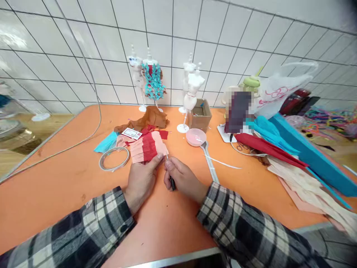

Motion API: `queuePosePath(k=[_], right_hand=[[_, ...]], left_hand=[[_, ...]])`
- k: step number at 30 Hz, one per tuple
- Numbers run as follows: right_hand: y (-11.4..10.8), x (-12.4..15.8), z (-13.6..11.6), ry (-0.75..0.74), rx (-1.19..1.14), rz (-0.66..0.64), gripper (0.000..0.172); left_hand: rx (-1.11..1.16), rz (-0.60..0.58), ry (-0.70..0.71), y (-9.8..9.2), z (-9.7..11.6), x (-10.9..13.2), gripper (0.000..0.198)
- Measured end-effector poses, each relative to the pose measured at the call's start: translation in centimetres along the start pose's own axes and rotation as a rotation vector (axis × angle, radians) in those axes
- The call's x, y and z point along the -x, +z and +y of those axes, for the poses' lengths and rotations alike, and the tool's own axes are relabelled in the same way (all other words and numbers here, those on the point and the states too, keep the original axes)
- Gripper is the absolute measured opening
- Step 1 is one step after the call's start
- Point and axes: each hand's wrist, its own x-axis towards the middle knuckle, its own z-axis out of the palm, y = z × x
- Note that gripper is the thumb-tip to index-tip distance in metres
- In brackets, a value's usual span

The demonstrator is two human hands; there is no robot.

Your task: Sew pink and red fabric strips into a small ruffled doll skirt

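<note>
Fingers-wise, pinching a pleated red-and-pink piece [149, 147] in the left hand [142, 182] over the orange table [156, 230], just right of the ring [101, 160], and gripping a black-handled tool [172, 183] in the right hand [185, 178], tip by the piece's edge.

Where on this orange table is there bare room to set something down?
Free patches: left of the tape roll, between the cable and left sleeve; between that and the right sleeve; and right of the grey handle, up to the fabric pile. Crowded: the back, with mannequins and cardboard box.
</note>
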Motion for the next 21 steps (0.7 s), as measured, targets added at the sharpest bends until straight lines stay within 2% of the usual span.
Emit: queuePosePath(k=[7, 21], right_hand=[[0.25, 0.12, -0.2, -0.002, 0.016, 0.002, 0.045], [0.36, 0.13, -0.12, 0.006, 0.031, -0.044, 0.045]], left_hand=[[-0.027, 0.02, 0.017, 0.19, 0.29, 0.13, 0.049], [-0.067, -0.03, 0.027, -0.15, 0.74, 0.34, 0.046]])
